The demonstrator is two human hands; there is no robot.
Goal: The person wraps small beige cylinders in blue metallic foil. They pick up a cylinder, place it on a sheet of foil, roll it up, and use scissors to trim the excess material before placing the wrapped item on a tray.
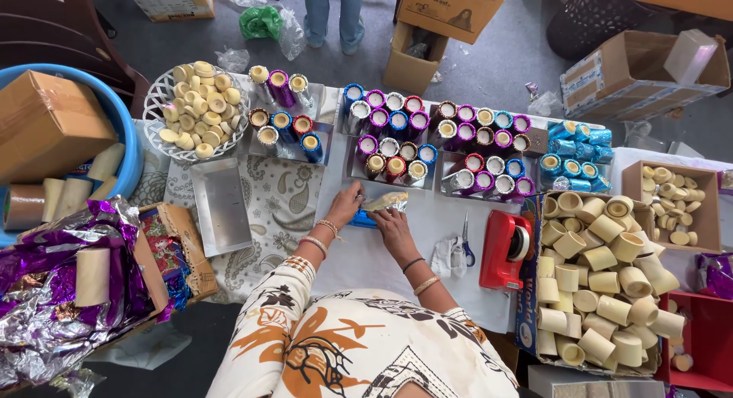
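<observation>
foil-wrapped tube (384, 202) lies on the white counter (427, 237) between your hands: your left hand (347, 203) presses its near end and the blue foil (362, 218) beneath, fingers curled on it, while your right hand (393, 224) cups over it from the side. the wrap is crinkled and shiny. scissors (466, 245) and a red tape dispenser (504, 249) sit right of you; trays of foil-covered tubes (397, 138) line the far edge.

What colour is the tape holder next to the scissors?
Red. The tape holder shows best in the head view, right of the scissors.
</observation>
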